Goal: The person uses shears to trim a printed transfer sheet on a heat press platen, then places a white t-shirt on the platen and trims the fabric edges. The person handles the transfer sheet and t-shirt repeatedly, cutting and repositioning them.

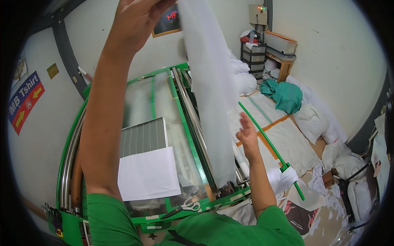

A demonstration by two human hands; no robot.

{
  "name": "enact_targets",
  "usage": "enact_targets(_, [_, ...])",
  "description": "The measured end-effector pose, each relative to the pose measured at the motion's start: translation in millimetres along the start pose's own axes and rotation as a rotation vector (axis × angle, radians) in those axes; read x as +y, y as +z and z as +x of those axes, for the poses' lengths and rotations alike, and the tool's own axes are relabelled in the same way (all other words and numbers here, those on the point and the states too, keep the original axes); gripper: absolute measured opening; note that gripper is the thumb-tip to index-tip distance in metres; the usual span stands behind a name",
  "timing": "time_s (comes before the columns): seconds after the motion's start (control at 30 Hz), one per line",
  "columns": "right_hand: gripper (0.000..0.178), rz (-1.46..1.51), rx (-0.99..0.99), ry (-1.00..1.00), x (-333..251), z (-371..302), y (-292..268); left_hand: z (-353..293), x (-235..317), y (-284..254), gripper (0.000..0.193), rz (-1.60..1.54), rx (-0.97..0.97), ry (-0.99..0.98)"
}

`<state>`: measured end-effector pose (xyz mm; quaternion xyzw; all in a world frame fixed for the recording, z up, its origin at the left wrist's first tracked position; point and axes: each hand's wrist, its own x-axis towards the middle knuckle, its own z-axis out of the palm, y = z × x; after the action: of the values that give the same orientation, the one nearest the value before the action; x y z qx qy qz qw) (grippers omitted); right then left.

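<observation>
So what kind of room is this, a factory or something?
Probably a small garment or printing workshop. A green-framed machine with a glass bed fills the room, bundles of white cloth lie piled on the floor, and the left hand lifts a long white sheet.

Surroundings: green-framed work table [193, 141] and floor clutter.
Scissors [182, 207] lie at the table's near edge, beside a white paper sheet [147, 174]. A green cloth [285, 95] lies on the floor; a grey drawer unit [253, 57] stands by the wall.
</observation>
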<state>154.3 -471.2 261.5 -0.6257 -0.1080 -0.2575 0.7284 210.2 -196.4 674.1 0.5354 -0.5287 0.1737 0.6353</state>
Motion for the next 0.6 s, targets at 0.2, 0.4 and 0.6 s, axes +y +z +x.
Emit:
enact_targets(0.2, [0.088, 0.389, -0.240, 0.169, -12, 12, 87, -80, 10, -90, 0.011, -0.055, 0.155, -0.142])
enact_targets(0.4, [0.023, 0.286, -0.314, 0.191, 20, -14, 145, -226, 29, -99, 0.019, 0.024, 0.283, -0.399])
enact_targets(0.6, [0.041, 0.235, -0.795, 0.342, 5, -24, 161, -434, 107, -134, 0.036, 0.461, 0.157, -1.021])
